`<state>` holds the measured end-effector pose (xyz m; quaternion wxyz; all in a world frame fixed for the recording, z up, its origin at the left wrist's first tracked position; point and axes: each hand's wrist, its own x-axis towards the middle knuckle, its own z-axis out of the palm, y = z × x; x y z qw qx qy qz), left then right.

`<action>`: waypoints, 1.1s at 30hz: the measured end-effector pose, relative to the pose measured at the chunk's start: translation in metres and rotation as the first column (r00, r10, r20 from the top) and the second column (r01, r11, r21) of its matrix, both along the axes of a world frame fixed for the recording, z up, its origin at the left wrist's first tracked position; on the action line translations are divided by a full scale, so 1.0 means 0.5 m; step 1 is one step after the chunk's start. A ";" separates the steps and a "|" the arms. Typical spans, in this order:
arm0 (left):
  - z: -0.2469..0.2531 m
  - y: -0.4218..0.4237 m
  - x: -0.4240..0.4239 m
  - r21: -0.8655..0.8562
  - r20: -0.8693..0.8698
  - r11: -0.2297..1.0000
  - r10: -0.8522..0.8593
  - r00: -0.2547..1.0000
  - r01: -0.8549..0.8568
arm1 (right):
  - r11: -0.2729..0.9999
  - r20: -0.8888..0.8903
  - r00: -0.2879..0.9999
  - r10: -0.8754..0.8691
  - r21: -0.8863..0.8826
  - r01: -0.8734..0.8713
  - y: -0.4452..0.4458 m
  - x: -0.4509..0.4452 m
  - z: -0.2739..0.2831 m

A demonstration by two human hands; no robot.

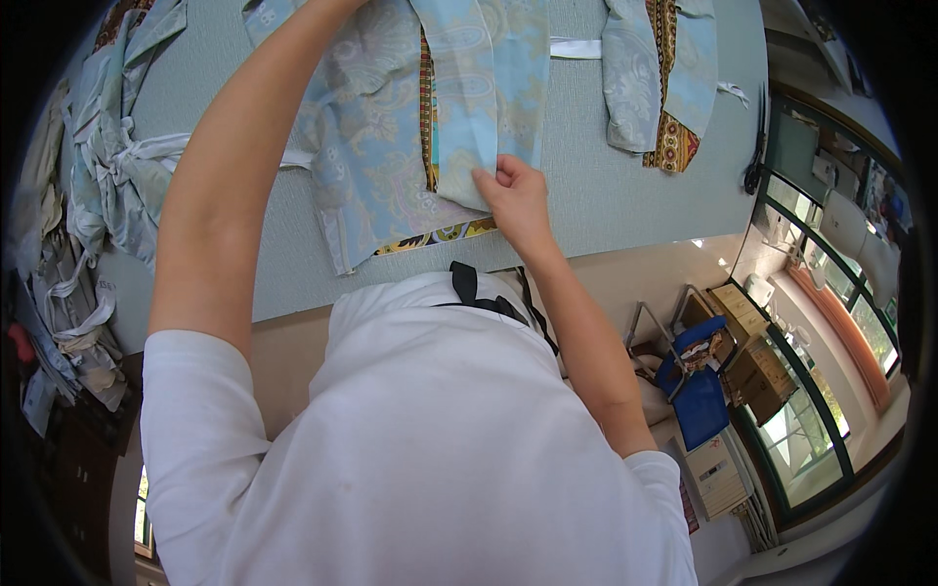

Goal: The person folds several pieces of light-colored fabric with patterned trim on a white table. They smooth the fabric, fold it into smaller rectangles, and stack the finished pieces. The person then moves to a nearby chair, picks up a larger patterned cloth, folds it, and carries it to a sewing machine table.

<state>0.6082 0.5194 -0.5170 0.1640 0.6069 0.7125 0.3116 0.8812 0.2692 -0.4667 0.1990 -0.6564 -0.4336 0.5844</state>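
Note:
A light blue paisley-patterned cloth piece (pixel 381 139) lies spread on the table before me, with a folded strip of the same cloth (pixel 469 110) along its right part. My right hand (pixel 519 198) pinches the lower edge of that strip between thumb and fingers. My left forearm reaches over the cloth to the top edge of the picture, and the left hand is out of view. Brown and yellow patterned fabric (pixel 427 110) shows beside the strip. More patterned fabric (pixel 447 234) peeks out below the hem.
The grey-blue table (pixel 645 198) curves around the work. A smaller blue cloth piece with patterned trim (pixel 634 80) lies at the right. Knotted pale fabric bundles (pixel 121 168) lie at the left. White ties (pixel 575 48) run between pieces. A blue chair (pixel 696 395) and cardboard box (pixel 762 377) stand lower right.

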 end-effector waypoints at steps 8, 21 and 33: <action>-0.013 0.004 -0.005 0.036 -0.039 0.999 -0.001 0.999 0.003 | 0.994 0.164 0.986 -0.030 0.105 0.013 0.001 0.014 0.015; -0.005 0.002 0.000 0.011 -0.022 1.000 0.002 1.000 -0.002 | 0.999 0.072 0.997 0.028 -0.043 -0.025 -0.041 0.009 0.023; -0.009 0.006 -0.001 0.004 -0.023 1.000 0.013 1.000 -0.013 | 0.948 -0.204 0.963 -0.177 -0.297 0.111 -0.039 0.009 0.049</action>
